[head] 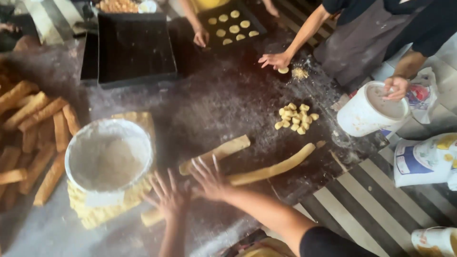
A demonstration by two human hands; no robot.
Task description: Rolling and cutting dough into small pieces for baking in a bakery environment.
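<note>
My left hand [169, 197] and my right hand [209, 180] lie flat, fingers spread, on a long yellow dough rope [273, 169]. The rope runs from near the bottom centre up to the right across the dark floured table [223, 100]. A shorter dough rope [216, 153] lies just beyond my right hand. A heap of small cut dough pieces [297, 119] sits farther right. Neither hand grips anything.
A white flour bowl [108, 154] rests on a yellow dough slab [102, 214] at left, beside piled dough sticks [33, 128]. Behind stand an empty black tray [135, 47] and a tray of dough rounds [231, 24]. A co-worker's hand [275, 60] touches dough; the other holds a white bucket [371, 109]. Bags [423, 162] at right.
</note>
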